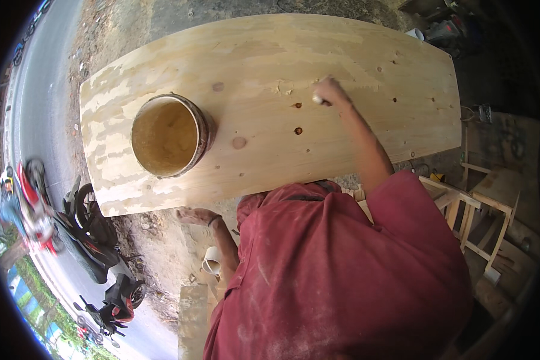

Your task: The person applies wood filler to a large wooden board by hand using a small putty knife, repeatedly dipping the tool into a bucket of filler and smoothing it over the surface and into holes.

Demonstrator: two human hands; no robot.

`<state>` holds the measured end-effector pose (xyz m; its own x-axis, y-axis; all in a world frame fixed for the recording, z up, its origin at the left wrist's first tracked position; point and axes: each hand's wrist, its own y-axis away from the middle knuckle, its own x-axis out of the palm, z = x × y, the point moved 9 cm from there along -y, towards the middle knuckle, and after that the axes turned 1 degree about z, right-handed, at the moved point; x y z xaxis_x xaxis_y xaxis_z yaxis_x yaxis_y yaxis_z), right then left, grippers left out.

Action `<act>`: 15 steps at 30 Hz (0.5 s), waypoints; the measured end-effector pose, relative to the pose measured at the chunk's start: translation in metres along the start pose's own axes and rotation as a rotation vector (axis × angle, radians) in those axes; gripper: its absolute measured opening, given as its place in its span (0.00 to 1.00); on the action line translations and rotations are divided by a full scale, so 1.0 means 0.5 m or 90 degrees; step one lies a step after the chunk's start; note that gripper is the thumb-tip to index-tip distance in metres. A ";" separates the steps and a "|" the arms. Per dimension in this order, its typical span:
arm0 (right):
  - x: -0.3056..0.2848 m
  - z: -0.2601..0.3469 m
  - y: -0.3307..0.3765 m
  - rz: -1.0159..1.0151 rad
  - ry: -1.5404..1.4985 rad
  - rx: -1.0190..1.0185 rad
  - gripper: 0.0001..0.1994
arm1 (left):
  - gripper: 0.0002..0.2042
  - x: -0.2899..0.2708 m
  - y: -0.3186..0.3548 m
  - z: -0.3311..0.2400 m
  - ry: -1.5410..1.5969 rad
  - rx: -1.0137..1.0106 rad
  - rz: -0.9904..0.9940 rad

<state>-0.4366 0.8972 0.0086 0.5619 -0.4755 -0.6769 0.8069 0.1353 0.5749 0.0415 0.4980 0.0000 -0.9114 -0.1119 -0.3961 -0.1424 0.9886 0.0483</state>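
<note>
A long pale plywood board (264,162) lies before me, with knots, dark holes and smeared tan patches of filler. My right arm reaches over it, and my right hand (331,93) is closed near the far middle, slightly blurred. Something small and pale shows at its fingers; I cannot make out what it is. Little crumbs of filler (284,90) lie just left of that hand. A large round bucket (205,135), coated inside with tan paste, stands on the board's left part. Below the board's near edge, my left hand (198,216) is open, fingers stretched out, holding nothing.
A white cup-like container (212,261) is beside my left forearm. Parked motorcycles (93,240) stand at left by the road (48,114), where a red motorcycle (33,204) shows blurred. Wooden frames (477,210) stand at right. Another white container (415,34) is beyond the far right edge.
</note>
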 end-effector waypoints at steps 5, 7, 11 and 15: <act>0.065 0.121 0.065 0.130 -0.031 0.012 0.16 | 0.32 0.052 -0.081 -0.253 0.018 0.218 0.078; 0.005 0.087 -0.005 0.020 -0.124 -0.020 0.16 | 0.31 0.095 -0.095 -0.352 0.079 0.258 0.126; 0.076 0.134 -0.041 0.025 -0.164 0.009 0.13 | 0.26 0.173 -0.122 -0.426 0.186 0.336 0.259; 0.212 0.193 0.003 0.158 0.072 -0.148 0.13 | 0.21 0.210 -0.091 -0.481 0.222 0.279 0.353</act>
<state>-0.3931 0.7629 -0.0178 0.7523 -0.3053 -0.5838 0.6556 0.4352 0.6171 -0.1406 0.4172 0.1769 -0.8837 0.4559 -0.1056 0.4676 0.8507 -0.2401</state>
